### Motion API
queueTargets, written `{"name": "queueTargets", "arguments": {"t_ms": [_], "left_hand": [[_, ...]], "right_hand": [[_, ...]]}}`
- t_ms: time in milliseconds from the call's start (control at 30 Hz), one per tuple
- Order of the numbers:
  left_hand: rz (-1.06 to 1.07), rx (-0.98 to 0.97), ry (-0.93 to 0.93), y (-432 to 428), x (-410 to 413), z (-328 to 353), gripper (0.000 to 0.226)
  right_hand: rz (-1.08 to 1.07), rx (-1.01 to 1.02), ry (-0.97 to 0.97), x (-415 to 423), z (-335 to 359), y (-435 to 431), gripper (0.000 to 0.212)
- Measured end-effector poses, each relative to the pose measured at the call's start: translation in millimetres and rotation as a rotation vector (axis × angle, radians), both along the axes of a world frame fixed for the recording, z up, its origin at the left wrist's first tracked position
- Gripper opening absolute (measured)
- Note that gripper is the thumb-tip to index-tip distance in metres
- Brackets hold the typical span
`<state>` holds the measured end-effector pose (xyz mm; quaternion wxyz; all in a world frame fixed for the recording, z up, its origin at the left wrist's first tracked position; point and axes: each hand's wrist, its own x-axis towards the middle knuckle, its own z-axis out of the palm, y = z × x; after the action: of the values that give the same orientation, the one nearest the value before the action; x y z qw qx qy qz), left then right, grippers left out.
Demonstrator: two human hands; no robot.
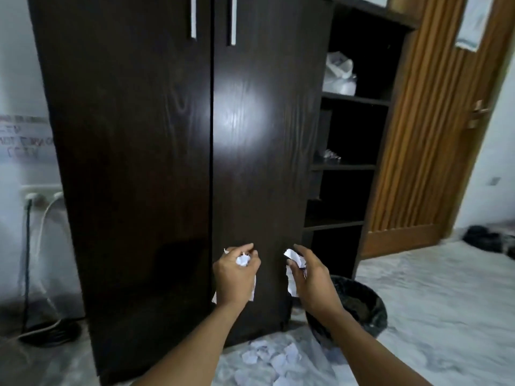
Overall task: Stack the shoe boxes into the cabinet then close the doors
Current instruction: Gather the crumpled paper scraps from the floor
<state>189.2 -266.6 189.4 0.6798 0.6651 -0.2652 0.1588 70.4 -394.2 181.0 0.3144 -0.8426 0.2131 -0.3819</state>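
Note:
A tall dark wooden cabinet [133,151] fills the view, and both of its doors are shut, with two metal handles [193,18] near the top. No shoe boxes are visible. My left hand [234,277] is held in front of the right door's lower part and grips crumpled white paper [243,259]. Beside it, my right hand [312,277] holds more torn white paper [292,257]. Both hands hover just off the door surface.
Open dark shelves [354,101] on the cabinet's right hold white bags. A black waste bin [359,305] stands on the floor under my right hand. Torn paper scraps [270,360] lie on the marble floor. A wooden door [434,135] is at right; cables [41,327] at left.

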Motion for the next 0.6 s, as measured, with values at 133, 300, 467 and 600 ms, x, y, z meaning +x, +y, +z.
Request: {"name": "queueTargets", "arguments": {"t_ms": [133, 300, 467, 600], "left_hand": [[-0.124, 0.005, -0.086, -50.7, -19.0, 36.2, 0.013], [-0.276, 0.021, -0.063, -129.2, -35.8, 60.2, 0.012], [-0.413, 0.078, 0.025, -220.7, -49.9, 29.4, 0.011], [-0.454, 0.14, 0.174, -287.2, -52.4, -21.0, 0.008]], "right_hand": [[-0.112, -0.078, 0.047, -42.1, 48.8, -30.6, 0.041], [-0.253, -0.179, 0.138, -76.1, 81.9, -96.1, 0.043], [-0.323, -0.168, 0.163, -88.7, 55.2, -171.8, 0.046], [-0.31, -0.122, 0.303, -75.1, -1.4, -230.9, 0.048]]}}
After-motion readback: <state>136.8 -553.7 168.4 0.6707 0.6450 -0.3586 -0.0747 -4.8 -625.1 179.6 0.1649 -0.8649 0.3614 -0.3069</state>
